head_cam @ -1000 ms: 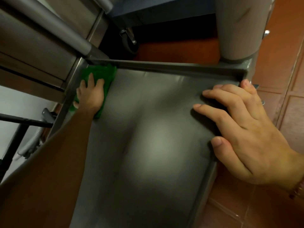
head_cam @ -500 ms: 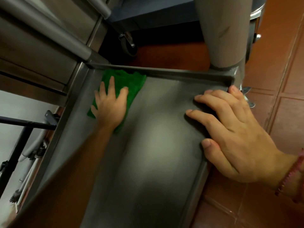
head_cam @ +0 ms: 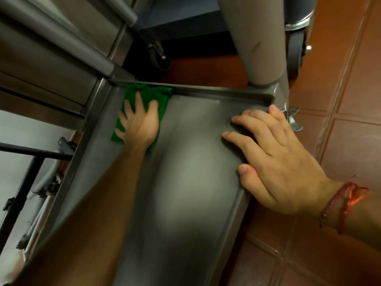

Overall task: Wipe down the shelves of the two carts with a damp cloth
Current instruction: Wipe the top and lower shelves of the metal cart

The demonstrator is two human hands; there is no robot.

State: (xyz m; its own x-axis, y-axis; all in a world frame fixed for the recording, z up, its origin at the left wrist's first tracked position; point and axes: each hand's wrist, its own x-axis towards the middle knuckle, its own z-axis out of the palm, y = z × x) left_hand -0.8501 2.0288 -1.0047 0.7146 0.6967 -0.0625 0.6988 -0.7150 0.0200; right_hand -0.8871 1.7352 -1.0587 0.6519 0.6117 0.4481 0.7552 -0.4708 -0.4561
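- Cloth (head_cam: 151, 97): green and crumpled, it lies in the far left corner of the shelf, bunched against the far rim and just beside the left rim. It looks soft, light and limp, so it will likely fold and creep under a sideways push. A flat palm across its middle should move it better than a pinch at one edge.
- Left hand (head_cam: 139, 125): it presses down on the cloth with the fingers straight and spread wide. Green shows past the fingertips and at the heel of the hand.
- Shelf (head_cam: 185, 193): a stiff, smooth steel tray with a low raised rim. Its surface looks slick, more so if wet. The corners where the rims meet probably need the cloth pushed in with the fingertips.
- Right hand (head_cam: 280, 162): it rests over the right rim near the far right corner. The fingers lie straight and slightly apart on the steel, with the thumb along the rim. It holds nothing and seems to steady the cart.
- Bracelets (head_cam: 348, 201): red threads circle the right wrist, above the tiled floor (head_cam: 340, 83).
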